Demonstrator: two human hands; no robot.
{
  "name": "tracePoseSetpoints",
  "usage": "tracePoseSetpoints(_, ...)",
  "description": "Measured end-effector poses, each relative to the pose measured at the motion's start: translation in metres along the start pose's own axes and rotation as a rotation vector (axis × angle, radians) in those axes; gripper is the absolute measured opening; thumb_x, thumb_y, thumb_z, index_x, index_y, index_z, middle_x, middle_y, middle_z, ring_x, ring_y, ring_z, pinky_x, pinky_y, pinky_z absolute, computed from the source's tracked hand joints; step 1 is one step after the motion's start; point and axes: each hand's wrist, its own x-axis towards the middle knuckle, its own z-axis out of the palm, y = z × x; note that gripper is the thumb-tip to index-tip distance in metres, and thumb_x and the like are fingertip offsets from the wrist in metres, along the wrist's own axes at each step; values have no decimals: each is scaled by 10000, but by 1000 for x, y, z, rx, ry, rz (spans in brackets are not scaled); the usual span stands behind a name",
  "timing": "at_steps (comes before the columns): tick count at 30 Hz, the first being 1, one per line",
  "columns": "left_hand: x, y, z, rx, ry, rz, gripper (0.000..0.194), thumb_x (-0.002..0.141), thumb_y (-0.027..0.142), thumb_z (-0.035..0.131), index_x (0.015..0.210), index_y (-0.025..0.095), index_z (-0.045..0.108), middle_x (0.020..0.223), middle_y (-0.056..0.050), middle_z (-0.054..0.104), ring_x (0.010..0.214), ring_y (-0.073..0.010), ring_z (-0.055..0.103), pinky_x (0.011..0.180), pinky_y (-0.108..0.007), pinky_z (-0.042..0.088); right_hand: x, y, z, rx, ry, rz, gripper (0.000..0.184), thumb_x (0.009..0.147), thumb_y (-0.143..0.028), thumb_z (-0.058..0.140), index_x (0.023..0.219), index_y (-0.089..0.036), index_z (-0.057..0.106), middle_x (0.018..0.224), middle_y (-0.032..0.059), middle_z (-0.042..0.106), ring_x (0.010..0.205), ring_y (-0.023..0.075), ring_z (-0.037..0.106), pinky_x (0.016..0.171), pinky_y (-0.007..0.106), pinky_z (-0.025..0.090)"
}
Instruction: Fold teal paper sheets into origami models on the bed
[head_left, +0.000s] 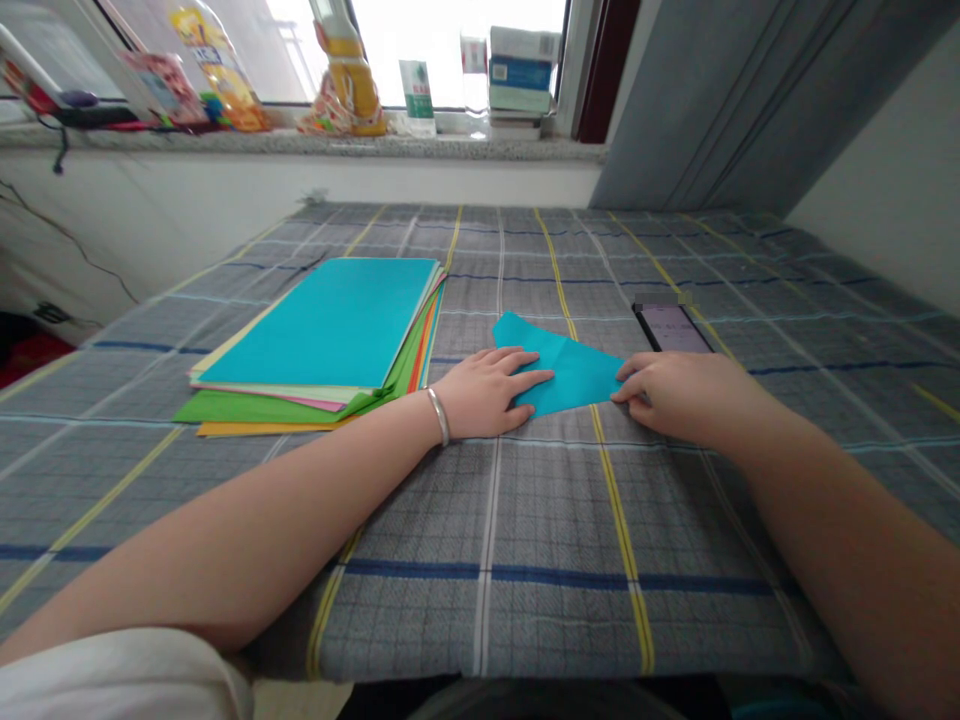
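We see a yellow-filled bottle on the windowsill; folded blue paper lies on the checked cloth between our hands, long axis slanting, tip pointing far-left, left hand flat on it, right hand fingertips touching, neither gripping.

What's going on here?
A person is working with both hands on a folded turquoise paper sheet lying on a checked cloth. The left hand rests on its left part, and the right hand is at its right corner. A stack of coloured paper lies to the left, and a smartphone lies just beyond the right hand.
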Motion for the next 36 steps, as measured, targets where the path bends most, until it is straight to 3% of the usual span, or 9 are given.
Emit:
tracePoseSetpoints(5,0,-2,2,6,8,6,556,956,423,472,1487,280,386,1556,-91,360,1432,-328,325,1149,-494,292,0,-8,-21,-121,-278,187,275,821,-232,516,850,-306,779,978,39,730,847,248,660,554,313,380)
tracePoseSetpoints(10,1,-4,3,-14,2,8,563,951,424,473,1489,289,377,1563,-86,349,1437,-329,313,1143,-504,290,1,-9,-22,-153,-324,243,271,840,-248,496,894,-274,761,1010,62,723,886,267,660,558,327,356)
tracePoseSetpoints(13,2,-5,3,-43,-11,3,572,945,425,480,1491,293,371,1570,-85,337,1442,-326,303,1150,-510,276,2,-9,-16,-201,-217,251,267,864,-261,475,862,-203,736,954,99,715,810,263,659,535,328,321)
tracePoseSetpoints(17,2,-6,3,-83,-22,-12,579,932,420,503,1485,300,380,1574,-79,332,1441,-318,305,1156,-515,267,1,-17,-17,-260,122,221,242,854,-229,462,809,-163,690,861,117,692,719,244,635,513,330,286)
tracePoseSetpoints(22,3,-6,3,-118,-25,-23,592,919,414,526,1484,309,382,1580,-80,319,1444,-324,301,1159,-529,258,4,-35,-9,-168,378,46,178,827,-183,513,745,-173,671,769,101,680,739,235,615,571,341,387)
tracePoseSetpoints(26,3,-7,1,-146,-38,-14,617,906,406,535,1488,278,373,1583,-95,310,1453,-323,285,1168,-530,236,11,-40,14,102,365,-418,200,904,-238,558,1019,-215,720,1135,76,707,1053,251,612,869,367,482)
tracePoseSetpoints(27,3,-7,0,-157,-47,-15,632,901,394,538,1494,266,360,1588,-98,300,1458,-319,277,1174,-524,227,13,-40,19,136,340,-462,226,923,-237,550,1074,-230,717,1157,70,704,1061,242,617,889,368,487)
tracePoseSetpoints(32,1,-12,-3,-245,-80,-5,771,835,279,574,1532,178,258,1600,-120,261,1485,-287,220,1201,-466,197,16,-40,28,206,296,-397,240,944,-265,550,1108,-266,726,1187,43,703,1037,246,639,886,396,517)
tracePoseSetpoints(36,-2,-17,1,-275,-47,44,669,795,196,557,1447,220,412,1576,-81,329,1476,-294,244,1197,-512,191,17,-39,25,197,296,-408,235,932,-271,579,1116,-239,720,1189,43,707,1060,244,643,915,396,517)
